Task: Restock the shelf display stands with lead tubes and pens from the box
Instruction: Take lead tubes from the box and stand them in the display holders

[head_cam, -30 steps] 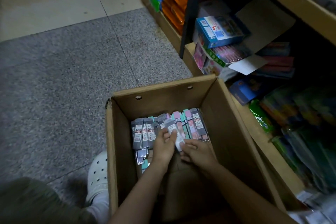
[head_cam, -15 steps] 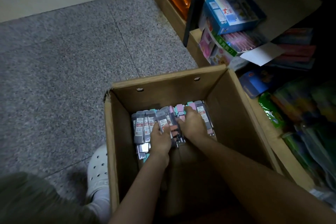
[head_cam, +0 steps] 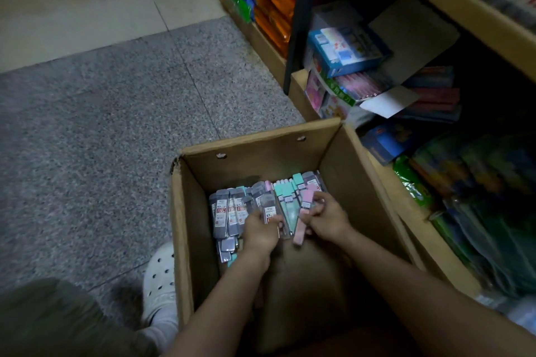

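Both hands down in the cardboard box [head_cam: 185,226], close together but not touching. Left hand [head_cam: 259,230] has fingers curled round a grey lead tube [head_cam: 269,210]. Right hand [head_cam: 327,219] pinches a pink lead tube [head_cam: 301,222] that lies tilted, lower end toward 6 o'clock. Rest of the stock sits along the box's far wall at 12 o'clock: grey packs [head_cam: 229,211] at 9 o'clock of the left hand, mint and pink tubes [head_cam: 285,197] between the hands and at 12 of them. Box stands on the speckled floor [head_cam: 101,139]. Shelf unit [head_cam: 435,0] at 3 o'clock of the box, just beside it; blue carton [head_cam: 345,51] on it at 1 o'clock. White clog [head_cam: 159,272] at 9 o'clock, against the box's side.
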The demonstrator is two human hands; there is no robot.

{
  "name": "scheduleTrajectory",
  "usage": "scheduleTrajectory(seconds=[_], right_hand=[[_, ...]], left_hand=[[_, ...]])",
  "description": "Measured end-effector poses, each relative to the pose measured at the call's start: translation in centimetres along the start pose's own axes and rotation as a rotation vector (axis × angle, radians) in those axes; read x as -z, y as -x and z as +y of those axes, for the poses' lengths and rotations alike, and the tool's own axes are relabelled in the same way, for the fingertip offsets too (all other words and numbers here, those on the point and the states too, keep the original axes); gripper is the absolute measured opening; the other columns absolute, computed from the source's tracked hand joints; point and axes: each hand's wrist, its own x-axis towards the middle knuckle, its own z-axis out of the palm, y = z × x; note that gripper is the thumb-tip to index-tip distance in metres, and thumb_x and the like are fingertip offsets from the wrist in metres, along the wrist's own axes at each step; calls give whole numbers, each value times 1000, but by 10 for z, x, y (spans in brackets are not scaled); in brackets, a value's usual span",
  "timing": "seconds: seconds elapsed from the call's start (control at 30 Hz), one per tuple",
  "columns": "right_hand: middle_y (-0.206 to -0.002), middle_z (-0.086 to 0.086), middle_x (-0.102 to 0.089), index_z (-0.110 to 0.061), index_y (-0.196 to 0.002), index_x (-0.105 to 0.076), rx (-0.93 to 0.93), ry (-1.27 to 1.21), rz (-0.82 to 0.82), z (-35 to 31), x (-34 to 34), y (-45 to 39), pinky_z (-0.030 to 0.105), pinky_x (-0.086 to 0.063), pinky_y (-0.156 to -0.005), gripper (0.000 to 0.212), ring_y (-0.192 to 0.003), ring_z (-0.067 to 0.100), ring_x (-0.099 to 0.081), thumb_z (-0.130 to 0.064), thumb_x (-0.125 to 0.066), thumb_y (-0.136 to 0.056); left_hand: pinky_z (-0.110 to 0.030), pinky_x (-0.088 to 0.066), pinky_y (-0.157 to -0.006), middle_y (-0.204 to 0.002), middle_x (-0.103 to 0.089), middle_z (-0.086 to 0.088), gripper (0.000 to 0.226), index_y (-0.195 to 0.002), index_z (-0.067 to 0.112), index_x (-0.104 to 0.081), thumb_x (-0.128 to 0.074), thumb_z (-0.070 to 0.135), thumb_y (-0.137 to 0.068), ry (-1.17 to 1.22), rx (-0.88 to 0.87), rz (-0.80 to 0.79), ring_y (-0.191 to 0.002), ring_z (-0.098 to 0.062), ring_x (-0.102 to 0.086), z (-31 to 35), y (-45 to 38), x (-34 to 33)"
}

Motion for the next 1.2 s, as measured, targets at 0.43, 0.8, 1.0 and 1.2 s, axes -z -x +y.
scheduleTrajectory(seconds=[0.43, 0.8, 1.0, 1.2], right_hand=[[-77, 5, -62, -27, -117, -36, 522, 2, 154, -123, 151, 139, 33, -57, -55, 56, -57, 14, -66, -7, -74, -81], [-77, -4, -67, -34, -106, -37, 680, -2, 542, -147, 263, 257, 36, -58, -59, 45, -60, 17, -69, -14, -72, -84], [-76, 3, -68, -34, -95, -36, 665, 116, 852, -152, 339, 296, 27, -54, -53, 37, -60, 8, -68, -19, -70, -88], [-84, -14, -58, -21, -100, -45, 584, 434, 1131, -153, 374, 309, 12, -44, -52, 37, -69, -6, -58, -22, -77, -82]], left_hand=[[-23, -56, -59, -89, -65, -6, 49, -120, 16, -42, -60, -12, -85, -394, -705, -642, -72, -7, -67, 202, 124, 7], [-40, -58, -66, -93, -70, -15, 48, -130, 27, -45, -56, -1, -93, -171, -678, -1011, -81, -22, -70, 247, 220, -58], [-31, -55, -67, -103, -68, -15, 51, -137, 31, -40, -50, 1, -97, -105, -730, -1030, -81, -22, -68, 256, 239, -95], [-32, -59, -70, -95, -71, -3, 33, -119, 26, -42, -52, 4, -97, -101, -780, -952, -78, -13, -71, 257, 235, -126]])
